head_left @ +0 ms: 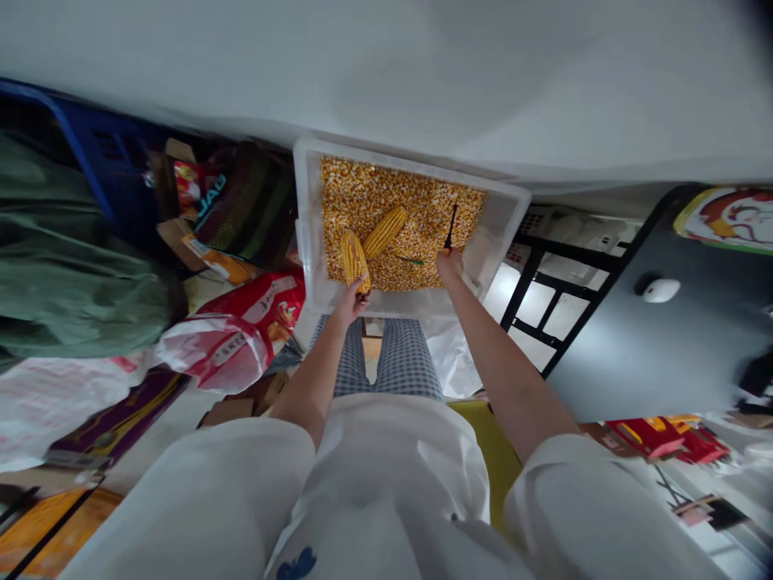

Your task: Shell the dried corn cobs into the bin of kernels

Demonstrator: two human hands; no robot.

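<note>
In my left hand [356,299] is a yellow corn cob [353,256], gripped at its near end and tilted over the bin. Kernels cover most of it, with a paler strip along its side. My right hand [448,263] is closed around a thin dark screwdriver [452,227], its shaft pointing away from me above the corn kernels [423,197]. A second corn cob [385,232] lies on the kernels between my hands. Close to it rests a small green object [412,261], too small to name. All this is in a white plastic bin [307,234].
A red and white bag [241,330] and a dark box [241,217] stand left of the bin. Farther left is a blue crate [78,137] with green cloth [72,250]. On the right, a dark table [640,354] bears a white mouse [661,290]. A white wall [374,72] rises behind.
</note>
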